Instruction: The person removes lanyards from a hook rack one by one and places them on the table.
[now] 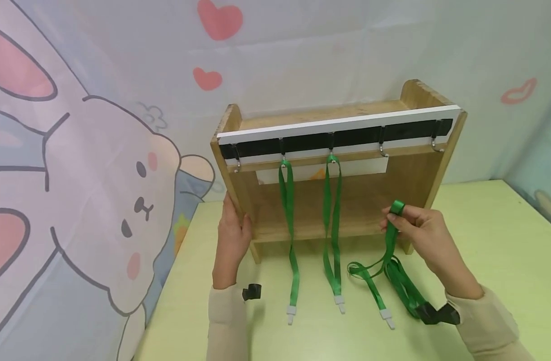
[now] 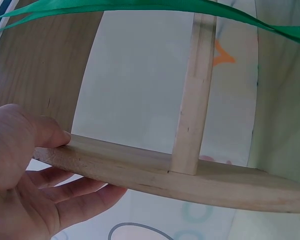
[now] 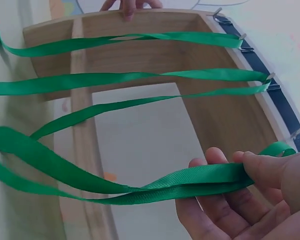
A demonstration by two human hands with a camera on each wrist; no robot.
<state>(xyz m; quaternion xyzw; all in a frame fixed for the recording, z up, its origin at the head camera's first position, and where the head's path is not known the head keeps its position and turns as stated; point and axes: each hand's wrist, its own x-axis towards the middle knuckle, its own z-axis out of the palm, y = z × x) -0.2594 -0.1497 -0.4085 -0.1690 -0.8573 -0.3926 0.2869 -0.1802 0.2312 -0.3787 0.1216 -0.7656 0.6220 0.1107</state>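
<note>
My left hand grips the left side panel of a small wooden shelf, thumb inside and fingers outside, as the left wrist view shows. With thumb and fingertips my right hand pinches the looped end of a green lanyard in front of the shelf's right half. From it a strand runs down to a white clip low at the front. Two other green lanyards, a left one and a middle one, hang by their loops from hooks on the shelf's front rail.
A white rail with a black strip carries several metal hooks; the two right hooks, including the far right hook, bear no lanyard. Folded green ribbon lies on the pale yellow table by my right wrist. A printed cloth hangs behind.
</note>
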